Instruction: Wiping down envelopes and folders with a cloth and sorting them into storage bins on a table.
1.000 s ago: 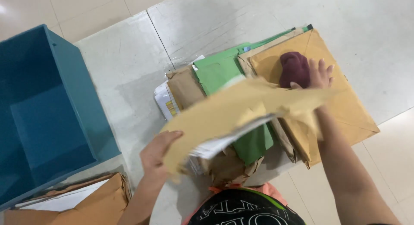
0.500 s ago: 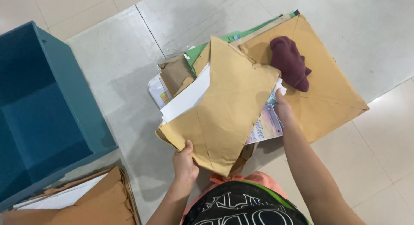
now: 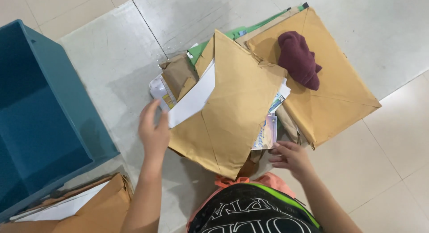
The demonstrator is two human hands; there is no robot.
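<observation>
- Left hand [image 3: 154,132]: at the 9 o'clock edge of the brown envelope [image 3: 232,112]; fingers loosely spread and pointing toward 12 o'clock; fingertips at or just beside the lower corner of the white sheet [image 3: 193,100]; nothing is gripped; whether the palm touches the envelope edge cannot be told.
- Right hand [image 3: 290,157]: at 4 o'clock of the brown envelope, low over the floor; fingers partly curled and apart, pointing toward 9 o'clock; fingertips just beside the bottom edge of the printed colour leaflet [image 3: 266,134]; no hold on anything.
- Brown envelope: lies flat and turned like a diamond on top of the paper pile, centre of view; creased; white sheet projects from its 10 o'clock side, printed colour leaflet from its 3 o'clock side.
- Large tan envelope [image 3: 330,94]: at 2 o'clock of the brown envelope, partly under it; a dark maroon cloth [image 3: 298,59] lies bunched on its upper part.
- Green folders [image 3: 237,34]: edges show at 12 o'clock beneath the pile; crumpled brown paper [image 3: 176,74] at 10 o'clock.
- Blue bin [image 3: 40,121]: open, at 9 o'clock of the left hand, well apart from the pile; stands on the pale tiled floor [image 3: 111,50].
- Second stack of brown envelopes [image 3: 96,208]: at 7 o'clock, white paper showing inside, just beside the bin's near corner.
</observation>
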